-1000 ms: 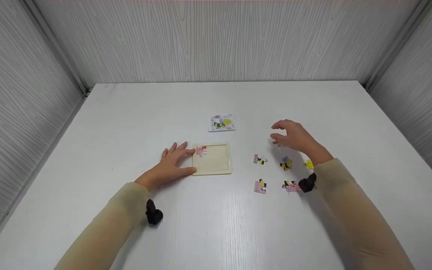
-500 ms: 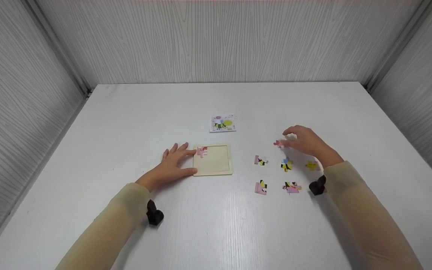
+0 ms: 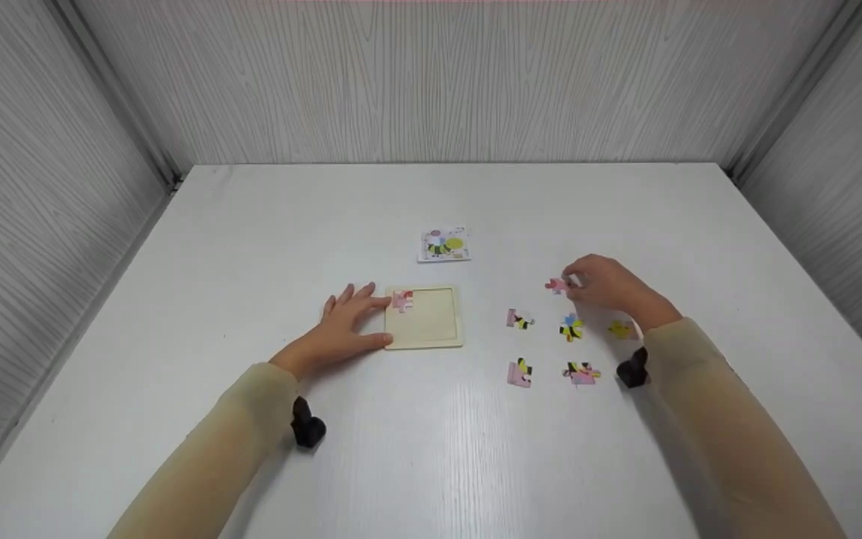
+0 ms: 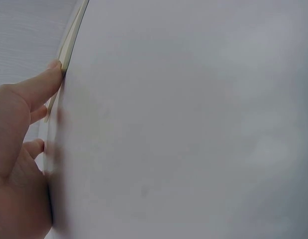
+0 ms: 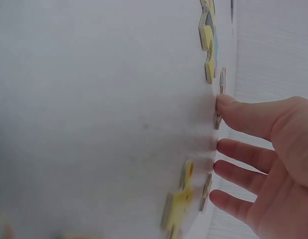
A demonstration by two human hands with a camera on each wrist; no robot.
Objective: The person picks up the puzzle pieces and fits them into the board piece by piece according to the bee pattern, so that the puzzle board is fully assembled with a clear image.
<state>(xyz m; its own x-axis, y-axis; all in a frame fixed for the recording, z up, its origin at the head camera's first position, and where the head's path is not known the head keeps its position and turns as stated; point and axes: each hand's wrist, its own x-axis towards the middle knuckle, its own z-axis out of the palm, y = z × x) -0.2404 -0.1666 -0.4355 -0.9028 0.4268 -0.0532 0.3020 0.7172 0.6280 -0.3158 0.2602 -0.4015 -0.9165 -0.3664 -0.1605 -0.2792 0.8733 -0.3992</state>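
In the head view a shallow wooden puzzle tray (image 3: 438, 345) lies flat, with one pink puzzle piece (image 3: 402, 301) in its upper left corner. My left hand (image 3: 341, 329) rests beside the tray, fingers spread, thumb and forefinger touching its left edge; the left wrist view shows the thumb (image 4: 47, 82) on that edge. My right hand (image 3: 610, 288) pinches a pink puzzle piece (image 3: 557, 285) between thumb and forefinger, at the table. In the right wrist view the thumb (image 5: 243, 114) touches this piece, the forefinger is hidden, and the other fingers stay extended.
Several loose pieces lie right of the tray, among them a bee-striped piece (image 3: 572, 327) and a yellow piece (image 3: 620, 329). Another piece (image 5: 206, 191) lies beyond the right fingers. A square bee picture (image 3: 444, 244) sits behind the tray. Panels enclose the white table (image 3: 416, 442).
My right hand has moved right and down to the pink piece, and its thumb and forefinger have closed on it. My left hand and the tray have stayed put.
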